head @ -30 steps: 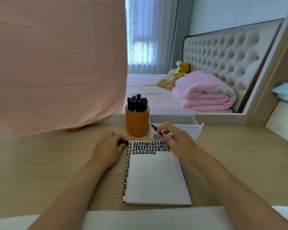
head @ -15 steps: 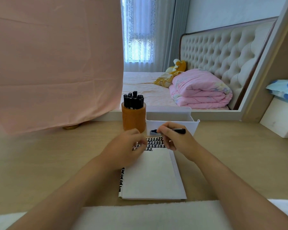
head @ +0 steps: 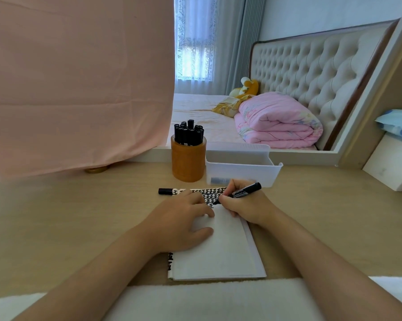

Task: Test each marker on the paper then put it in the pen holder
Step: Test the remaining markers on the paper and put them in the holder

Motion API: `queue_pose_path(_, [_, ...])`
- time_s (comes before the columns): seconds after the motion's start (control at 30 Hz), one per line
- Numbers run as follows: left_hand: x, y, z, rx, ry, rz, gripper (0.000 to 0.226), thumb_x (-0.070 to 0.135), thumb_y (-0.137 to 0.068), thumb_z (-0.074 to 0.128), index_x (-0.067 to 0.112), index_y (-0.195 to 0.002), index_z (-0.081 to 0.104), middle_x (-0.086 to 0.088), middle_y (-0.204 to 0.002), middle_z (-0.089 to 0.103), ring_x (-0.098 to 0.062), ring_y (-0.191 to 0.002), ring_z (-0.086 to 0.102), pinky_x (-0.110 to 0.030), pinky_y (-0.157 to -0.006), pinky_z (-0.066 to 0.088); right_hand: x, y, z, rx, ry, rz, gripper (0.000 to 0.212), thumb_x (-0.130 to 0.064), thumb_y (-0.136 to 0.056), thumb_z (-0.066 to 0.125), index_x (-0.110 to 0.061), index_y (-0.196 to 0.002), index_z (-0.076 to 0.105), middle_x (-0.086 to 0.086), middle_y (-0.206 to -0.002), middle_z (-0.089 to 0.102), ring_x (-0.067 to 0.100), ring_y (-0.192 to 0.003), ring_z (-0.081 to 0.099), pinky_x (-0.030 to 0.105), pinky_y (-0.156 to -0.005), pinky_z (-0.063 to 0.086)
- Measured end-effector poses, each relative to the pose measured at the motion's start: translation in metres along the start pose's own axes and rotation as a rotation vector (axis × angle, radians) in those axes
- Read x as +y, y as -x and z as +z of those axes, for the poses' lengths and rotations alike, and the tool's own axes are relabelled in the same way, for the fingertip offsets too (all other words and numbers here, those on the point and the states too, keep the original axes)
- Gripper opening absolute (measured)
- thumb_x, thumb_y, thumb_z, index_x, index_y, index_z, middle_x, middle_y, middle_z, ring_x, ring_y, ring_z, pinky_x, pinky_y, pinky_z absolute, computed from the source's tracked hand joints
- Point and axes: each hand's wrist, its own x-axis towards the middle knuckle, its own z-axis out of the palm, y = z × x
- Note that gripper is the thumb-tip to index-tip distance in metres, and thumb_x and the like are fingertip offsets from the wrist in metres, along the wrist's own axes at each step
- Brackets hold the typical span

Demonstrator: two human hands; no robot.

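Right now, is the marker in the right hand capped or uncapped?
Uncapped. The marker shows a bare tip at the paper; a black cap lies on the desk.

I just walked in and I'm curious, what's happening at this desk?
A person is testing markers at a desk. Their right hand grips an uncapped black marker with its tip on the notepad, at the edge of a block of black test marks. The left hand rests flat on the page, holding it down. What looks like the cap lies on the desk by the pad's top left corner. The orange pen holder behind is already packed with black markers.
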Motion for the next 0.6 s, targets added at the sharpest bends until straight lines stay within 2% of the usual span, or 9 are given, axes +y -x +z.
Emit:
queue_pose_path(0.13, [0.0006,0.0004,-0.0006,-0.013,0.012,-0.005,0.042,0.059,-0.088,0.051,0.039,-0.124,0.059,0.014,-0.112,0.051,-0.006,-0.101,0.045,-0.027,-0.081,0.043,0.0032,-0.0011,0.0008,0.039,0.059,-0.030,0.017,-0.014,-0.084,0.074,-0.018,-0.071,0.063,-0.003,-0.071,0.068,0.005,-0.063,0.060,0.021,-0.057,0.049])
queue_pose_path(0.33, [0.0030,0.0016,-0.0033,-0.025,0.017,-0.017,0.042,0.058,-0.090,0.053,0.038,-0.126,0.060,0.013,-0.113,0.052,-0.006,-0.101,0.044,-0.026,-0.081,0.041,0.0048,-0.0008,0.0022,0.062,0.082,-0.045,0.018,-0.015,-0.084,0.073,-0.020,-0.071,0.062,-0.003,-0.075,0.067,0.001,-0.068,0.059,0.014,-0.057,0.047])
queue_pose_path(0.43, [0.0037,0.0014,-0.0040,-0.033,0.013,-0.023,0.042,0.058,-0.090,0.053,0.038,-0.127,0.060,0.013,-0.113,0.052,-0.007,-0.101,0.044,-0.027,-0.081,0.041,0.0056,-0.0004,0.0022,0.061,0.090,-0.048,0.016,-0.017,-0.083,0.074,-0.019,-0.072,0.063,-0.004,-0.077,0.068,0.003,-0.070,0.060,0.016,-0.058,0.048])
queue_pose_path(0.6, [0.0037,0.0006,-0.0042,-0.046,0.009,-0.035,0.043,0.059,-0.090,0.052,0.039,-0.128,0.058,0.014,-0.113,0.051,-0.005,-0.102,0.042,-0.026,-0.081,0.041,0.0064,-0.0010,0.0025,0.046,0.129,-0.055,0.016,-0.016,-0.080,0.073,-0.018,-0.070,0.061,0.001,-0.076,0.068,0.015,-0.073,0.061,0.030,-0.062,0.050])
